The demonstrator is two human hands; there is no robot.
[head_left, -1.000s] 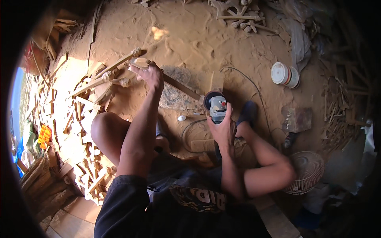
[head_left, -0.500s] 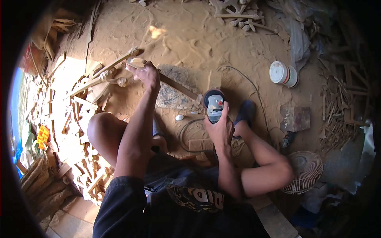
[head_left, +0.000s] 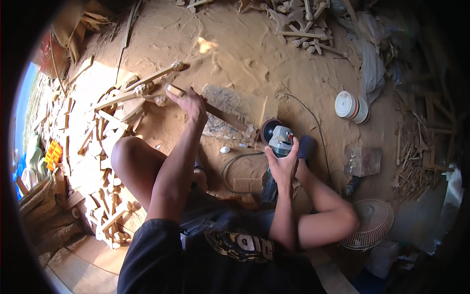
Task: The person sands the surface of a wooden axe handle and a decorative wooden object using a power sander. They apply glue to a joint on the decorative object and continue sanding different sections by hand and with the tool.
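My left hand (head_left: 190,105) is closed round the near-left end of a carved wooden furniture leg (head_left: 225,116). The leg slants down to the right, and its knobbly carved end comes close to the dark disc of an angle grinder (head_left: 281,136). Whether disc and wood touch, I cannot tell. Around the grinder's grey head wraps my right hand (head_left: 283,166), thumb and fingers on either side. Its dark body hangs back toward my lap. Beneath the leg is a worn, stained flat slab (head_left: 215,128) on the dusty ground.
Carved legs (head_left: 154,76) and wood scraps lie on the left, with another pile of carved pieces (head_left: 306,29) at the far right. A white bucket (head_left: 346,105), a block (head_left: 362,160) and a round fan (head_left: 369,220) stand on the right. A cable (head_left: 318,122) curves across the sawdust.
The grinder has tipped and shifted slightly right and nearer, showing more of its disc and dark body. My right hand moved with it. The whole view has shifted a little.
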